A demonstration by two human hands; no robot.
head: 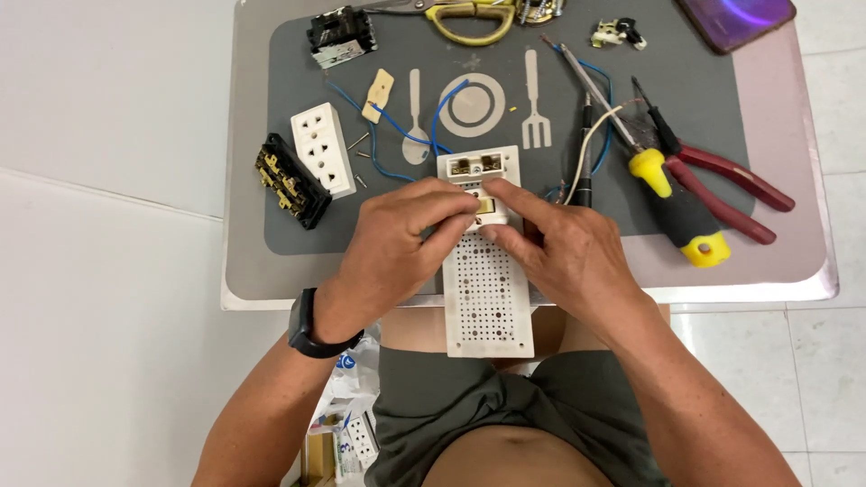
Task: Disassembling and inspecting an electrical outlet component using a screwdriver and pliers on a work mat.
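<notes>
A white perforated electrical board (487, 289) lies lengthwise from the grey mat down toward my lap. Brass terminals (476, 165) show at its far end. My left hand (397, 239) and my right hand (564, 248) both rest on the board's upper half. Their fingertips meet on a small cream switch part (487, 209) set into the board. A blue wire (401, 135) runs from the board's top toward the left. A black watch sits on my left wrist.
On the mat lie a white socket face (322, 149), a black socket back with brass contacts (290, 180), a yellow-handled screwdriver (672, 194), red-handled pliers (731, 185), a thin tester screwdriver (585, 153), yellow scissors (471, 18) and a phone (735, 18). Packaged parts (347, 424) lie on the floor.
</notes>
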